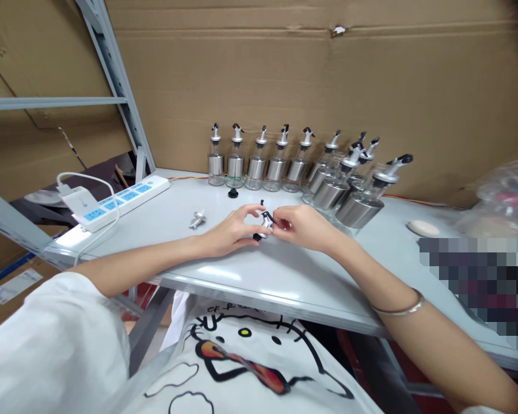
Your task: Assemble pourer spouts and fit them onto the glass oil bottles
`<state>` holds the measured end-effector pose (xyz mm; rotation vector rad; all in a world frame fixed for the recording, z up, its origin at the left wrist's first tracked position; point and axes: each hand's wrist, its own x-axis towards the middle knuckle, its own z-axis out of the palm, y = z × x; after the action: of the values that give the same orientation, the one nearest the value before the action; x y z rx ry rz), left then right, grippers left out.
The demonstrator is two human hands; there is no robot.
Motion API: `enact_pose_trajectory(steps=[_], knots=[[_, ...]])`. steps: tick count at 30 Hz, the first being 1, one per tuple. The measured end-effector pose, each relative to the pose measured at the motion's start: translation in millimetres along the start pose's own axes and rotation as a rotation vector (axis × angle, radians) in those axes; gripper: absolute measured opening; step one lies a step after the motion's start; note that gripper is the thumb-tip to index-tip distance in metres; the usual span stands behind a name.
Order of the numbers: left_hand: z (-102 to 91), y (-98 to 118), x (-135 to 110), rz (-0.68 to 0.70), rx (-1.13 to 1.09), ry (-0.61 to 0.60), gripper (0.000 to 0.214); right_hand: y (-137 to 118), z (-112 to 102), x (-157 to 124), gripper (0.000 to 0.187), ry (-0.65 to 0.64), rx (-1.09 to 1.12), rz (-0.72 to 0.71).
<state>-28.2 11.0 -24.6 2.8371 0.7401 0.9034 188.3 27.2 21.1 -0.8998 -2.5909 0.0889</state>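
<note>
Both hands meet over the front middle of the table around a silver and black pour spout (265, 224). My left hand (237, 231) grips the spout's body between thumb and fingers. My right hand (300, 225) pinches the black flap at its top. Just behind the fingers a small black piece (262, 202) shows. To the left on the table lies a loose silver spout part (197, 219). A black stopper (233, 194) sits farther back, close to the bottles.
Several glass bottles with steel sleeves and pour spouts (256, 169) stand along the cardboard wall, more of them (360, 207) clustered at right. A power strip (125, 201) with a plugged charger lies left. A white oval object (423, 228) and plastic bag (507, 198) are at right.
</note>
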Motion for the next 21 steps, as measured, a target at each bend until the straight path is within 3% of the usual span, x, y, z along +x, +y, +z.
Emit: enact_pose_trajectory(steps=[15,21], knots=[[1.2,3.6,-0.6,0.01,0.013,-0.014,0.023,-1.5,2.4,-1.2,0.023,-0.034,-0.037,0.022],[1.4,3.7,-1.4,0.005,0.135,-0.035,0.026,-4.0,0.4,-1.3,0.022,-0.055,-0.025,-0.014]])
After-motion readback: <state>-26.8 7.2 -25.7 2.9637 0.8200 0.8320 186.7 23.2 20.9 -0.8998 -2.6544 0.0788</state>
